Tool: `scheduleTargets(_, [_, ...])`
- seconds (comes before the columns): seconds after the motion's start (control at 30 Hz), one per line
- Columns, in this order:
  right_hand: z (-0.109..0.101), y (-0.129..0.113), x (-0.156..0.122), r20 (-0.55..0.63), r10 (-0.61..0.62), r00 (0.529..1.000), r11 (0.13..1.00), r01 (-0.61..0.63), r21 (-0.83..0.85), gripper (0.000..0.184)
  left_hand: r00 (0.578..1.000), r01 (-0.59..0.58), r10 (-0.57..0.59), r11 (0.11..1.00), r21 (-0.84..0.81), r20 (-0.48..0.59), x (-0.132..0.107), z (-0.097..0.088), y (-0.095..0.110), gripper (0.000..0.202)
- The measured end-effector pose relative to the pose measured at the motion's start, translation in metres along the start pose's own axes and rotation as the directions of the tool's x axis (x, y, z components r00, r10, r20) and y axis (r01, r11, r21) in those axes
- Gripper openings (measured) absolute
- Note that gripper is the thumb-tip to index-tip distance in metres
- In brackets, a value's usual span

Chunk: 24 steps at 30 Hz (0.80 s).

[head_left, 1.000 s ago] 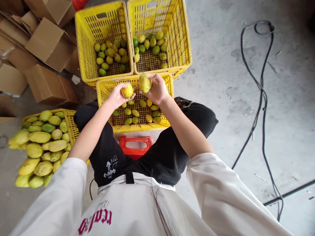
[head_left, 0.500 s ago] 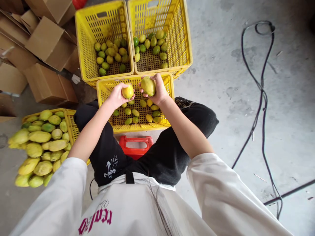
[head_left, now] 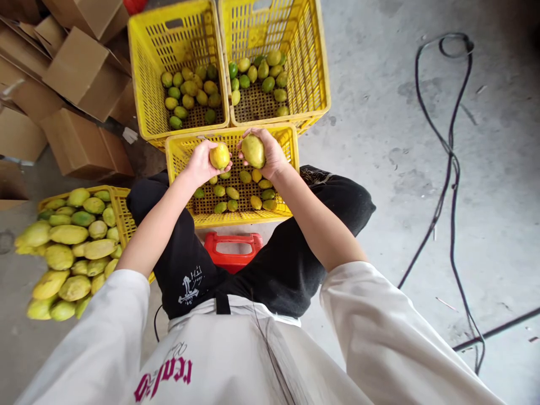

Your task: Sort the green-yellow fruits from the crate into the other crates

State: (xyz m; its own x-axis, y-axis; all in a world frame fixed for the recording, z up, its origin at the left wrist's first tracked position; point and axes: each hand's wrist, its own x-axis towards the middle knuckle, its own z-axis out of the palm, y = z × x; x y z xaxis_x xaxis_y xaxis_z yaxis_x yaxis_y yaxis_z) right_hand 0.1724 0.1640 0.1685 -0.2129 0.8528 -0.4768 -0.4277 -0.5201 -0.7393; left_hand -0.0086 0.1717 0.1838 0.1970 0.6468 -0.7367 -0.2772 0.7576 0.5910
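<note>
My left hand (head_left: 204, 162) is closed around a small yellow lemon (head_left: 220, 156). Beside it, a larger green-yellow lemon (head_left: 253, 151) rests in my right hand (head_left: 272, 153), its fingers curled behind the fruit. A narrow gap separates the two hands. Both are over the near yellow crate (head_left: 181, 147), which has several loose lemons (head_left: 232, 193) on its slotted floor. My hands and forearms hide parts of that crate.
Two yellow crates, left (head_left: 145, 84) and right (head_left: 310, 67), stand beyond, each with several lemons. A heaped crate of lemons (head_left: 71, 236) is at my left. Cardboard boxes (head_left: 80, 73) lie upper left, black cable (head_left: 451, 169) on the right floor, a red plastic piece (head_left: 232, 260) between my legs.
My right hand has turned slightly and rolled its lemon a little, shifting it slightly left. My left hand with the yellow lemon stays almost in place.
</note>
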Motion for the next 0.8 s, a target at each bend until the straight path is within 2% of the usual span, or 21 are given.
scheduleTargets(0.23, [-0.007,0.005,0.012,-0.006,-0.035,0.999,0.992,0.035,0.120,0.039,1.000,0.009,-0.008,0.993,-0.117,0.004,-0.003,0.003,0.001,0.029])
scheduleTargets(0.4, [-0.010,0.012,0.016,0.018,-0.082,0.997,0.984,0.078,0.161,0.030,0.997,-0.079,0.079,0.987,-0.137,-0.002,0.004,0.000,0.000,0.029])
scheduleTargets(0.53, [-0.012,0.014,0.013,-0.004,-0.125,0.992,0.977,0.124,0.171,0.046,0.983,-0.185,0.185,0.975,-0.121,-0.017,0.002,-0.004,-0.001,0.028])
scheduleTargets(0.7, [-0.012,0.012,0.007,0.029,-0.090,0.996,0.991,0.087,0.099,0.051,0.974,-0.223,0.228,0.964,-0.142,0.017,-0.003,-0.005,0.000,0.015])
scheduleTargets(0.8, [-0.008,0.010,0.003,0.033,-0.068,0.997,0.997,0.066,0.038,0.046,0.980,-0.193,0.197,0.977,-0.087,0.032,-0.003,-0.005,-0.001,0.022])
